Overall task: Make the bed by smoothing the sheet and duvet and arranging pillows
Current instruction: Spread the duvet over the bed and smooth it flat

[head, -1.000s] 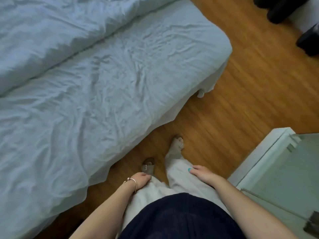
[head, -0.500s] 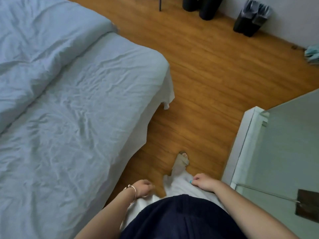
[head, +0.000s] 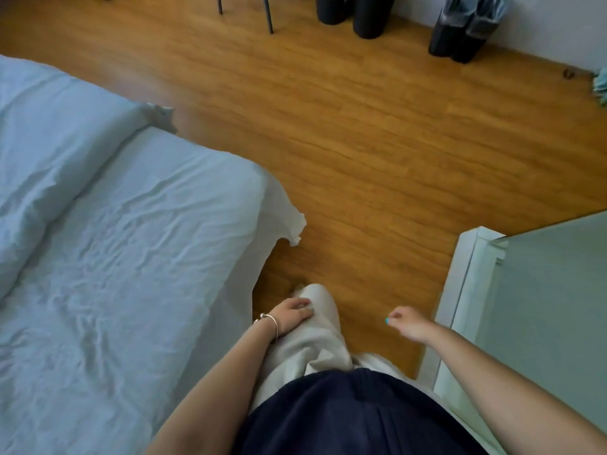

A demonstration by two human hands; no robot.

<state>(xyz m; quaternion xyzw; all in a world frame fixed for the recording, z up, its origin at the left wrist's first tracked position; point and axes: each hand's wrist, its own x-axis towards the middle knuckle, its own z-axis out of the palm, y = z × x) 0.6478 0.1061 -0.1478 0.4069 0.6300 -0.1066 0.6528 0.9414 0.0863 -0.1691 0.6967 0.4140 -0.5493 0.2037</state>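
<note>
Duvet (head: 49, 142) bunched along the bed's far left side; wrinkled sheet (head: 131, 257) bare beside it, loose corner hanging off the bed's foot corner. Wood floor (head: 361, 142), dark bins (head: 463, 31) at the wall, white cabinet (head: 466, 290) on your right. Your left hand (head: 290, 315) rests flat on your trouser leg (head: 315, 336), fingers straight. Right hand (head: 409, 325) hangs loosely curled, holding nothing. Since a second ago you've walked toward the foot; right hand lifted off the leg.

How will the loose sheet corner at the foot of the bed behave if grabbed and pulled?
Likely floppy: the sheet corner hangs limp off the mattress edge, untucked. Probably light and thin, since the sheet holds fine creases all over. Pulling should drag those wrinkles along rather than move it as one piece; the duvet lying on it may resist.
</note>
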